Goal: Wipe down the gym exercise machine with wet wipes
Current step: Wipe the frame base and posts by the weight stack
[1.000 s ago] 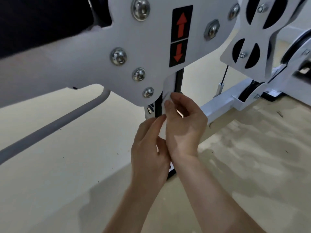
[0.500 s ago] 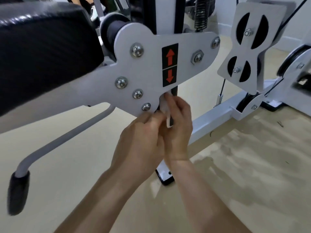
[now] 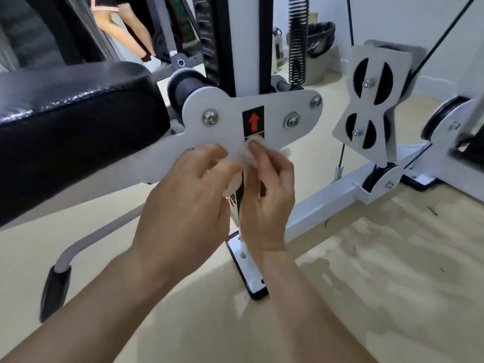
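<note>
Now both hands are working higher up. A second ago they were pinching the crumpled white wet wipe [image 3: 245, 152] against the upright post under the bracket. They are now sitting at the lower edge of the white-painted steel bracket plate [image 3: 222, 132].

The wipe is lying over the bottom half of the black sticker with the red arrow [image 3: 253, 121], hiding whatever is printed there.

The right hand [image 3: 264, 197] is gripping the wipe, fingertips curled onto it. The left hand [image 3: 188, 205] is hovering just beside it with fingers half curled. It is motion-blurred, so I cannot tell whether it is holding a corner of the wipe or nothing.

My read is that the person is moving off the post and starting on the plate face.

The round silver bolt heads [image 3: 210, 117], the black padded vinyl seat [image 3: 78, 121] and the grey lever with the black rubber grip [image 3: 56, 289] are probably still waiting, so the task is looking far from finished.

Risks I am watching:
- the wipe snagging on the bolts
- the sticker edge lifting under hard rubbing
</note>
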`<state>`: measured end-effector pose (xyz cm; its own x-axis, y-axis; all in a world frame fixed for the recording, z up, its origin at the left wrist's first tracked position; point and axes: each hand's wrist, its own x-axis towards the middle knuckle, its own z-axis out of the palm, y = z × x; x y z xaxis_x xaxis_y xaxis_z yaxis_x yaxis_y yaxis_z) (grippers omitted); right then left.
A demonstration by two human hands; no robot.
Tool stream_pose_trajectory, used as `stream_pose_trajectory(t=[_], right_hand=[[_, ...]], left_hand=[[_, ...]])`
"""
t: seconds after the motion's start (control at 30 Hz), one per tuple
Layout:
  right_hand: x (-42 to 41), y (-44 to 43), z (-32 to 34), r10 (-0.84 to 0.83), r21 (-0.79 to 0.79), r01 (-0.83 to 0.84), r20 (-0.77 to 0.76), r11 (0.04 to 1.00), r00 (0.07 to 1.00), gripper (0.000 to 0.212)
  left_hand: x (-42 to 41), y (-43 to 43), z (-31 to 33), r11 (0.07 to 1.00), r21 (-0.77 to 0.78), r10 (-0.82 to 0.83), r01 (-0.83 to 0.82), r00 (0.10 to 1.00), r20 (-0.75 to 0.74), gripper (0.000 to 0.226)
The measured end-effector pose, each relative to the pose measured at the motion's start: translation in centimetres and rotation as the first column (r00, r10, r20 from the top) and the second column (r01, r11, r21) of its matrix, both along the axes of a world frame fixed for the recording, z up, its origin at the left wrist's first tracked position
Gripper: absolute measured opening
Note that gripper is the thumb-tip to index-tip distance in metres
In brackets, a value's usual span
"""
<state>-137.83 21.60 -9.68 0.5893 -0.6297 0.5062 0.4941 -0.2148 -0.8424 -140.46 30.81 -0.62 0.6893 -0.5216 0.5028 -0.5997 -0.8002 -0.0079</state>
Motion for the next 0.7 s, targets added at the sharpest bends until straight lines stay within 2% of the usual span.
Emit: stream_pose_trajectory(t=[0.07, 0.17, 0.33, 0.43, 0.5, 0.57, 0.7], right_hand=[[-0.4, -0.4, -1.4, 0.095, 0.006, -0.094, -0.081, 0.996, 0.992, 0.022], [0.3, -2.7, -0.1, 0.062, -0.2, -0.069, -0.039, 0.977, 0.997, 0.013], [2.5, -5.4, 4.4, -0.102, -0.189, 0.125, 0.127, 0.974, 0.987, 0.026], [2.3, -4.3, 2.8, -0.151, -0.273, 0.175, 0.105, 0.946, 0.983, 0.042], [2.2, -3.9, 1.7, -0.204, -0.373, 0.223, 0.09, 0.901, 0.975, 0.046], [2.0, -2.6, 1.8, -0.257, -0.493, 0.25, 0.055, 0.834, 0.965, 0.05], [0.9, -0.7, 1.8, -0.316, -0.671, 0.252, 0.028, 0.698, 0.948, 0.06]], left_hand=[[0.2, -0.5, 0.8, 1.0, 0.005, -0.014, 0.014, 0.999, 0.033, 0.036], [0.7, -1.0, 2.4, 0.998, -0.052, -0.034, 0.037, 0.998, 0.05, 0.039], [2.2, -1.3, 3.3, 0.987, -0.144, -0.041, 0.073, 0.976, 0.214, 0.032], [2.4, -1.7, 2.2, 0.995, -0.085, -0.032, 0.058, 0.962, 0.271, 0.033], [2.3, -1.9, 1.5, 0.998, -0.033, -0.049, 0.062, 0.952, 0.301, 0.034], [2.3, -2.2, 1.1, 0.998, -0.017, -0.048, 0.055, 0.956, 0.289, 0.045], [2.3, -2.8, 1.4, 0.999, -0.013, -0.046, 0.052, 0.958, 0.284, 0.046]])
